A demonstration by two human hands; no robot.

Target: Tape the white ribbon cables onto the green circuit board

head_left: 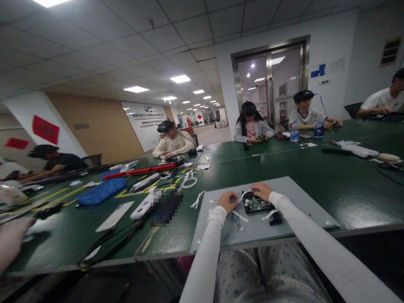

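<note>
A black housing with an exposed green circuit board [257, 205] lies on a grey panel [303, 202] in front of me. My right hand [262, 190] grips the far edge of the housing, its fingers curled over. To the left, my left hand [227, 202] is closed in a pinch at a thin white strip [243, 196] that runs toward the housing; the exact fingertip contact is small and blurred. Another white strip [240, 216] sticks out below, beside thin loose wires [234, 225]. Just in front of the housing rests a small black piece [275, 219].
Left of the panel lie a white phone [115, 216], a white device [144, 205], black cables [118, 235], a blue tray [101, 191] and a white ring [189, 182]. Several people sit around the green table [362, 202]; a co-worker's arm [12, 240] reaches in at far left.
</note>
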